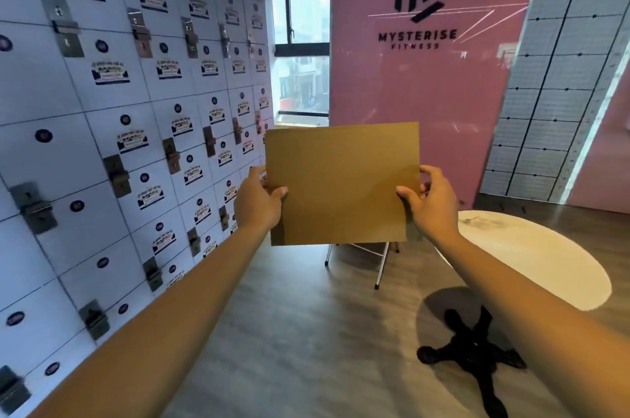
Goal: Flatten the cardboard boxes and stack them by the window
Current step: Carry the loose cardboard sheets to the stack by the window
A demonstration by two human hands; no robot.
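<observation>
We hold a flat cardboard piece upright at arm's length, one hand on each side edge.

Lockers [119, 110] at left. Our left hand [257, 201] pinches the cardboard [341, 184] at its left edge, thumb on the near face, fingers behind. The sheet spans between both grips, window [303, 52] behind it. Our right hand [434, 203] pinches the right edge likewise. Pink banner [426, 93] and white round table [531, 254] at right.
</observation>
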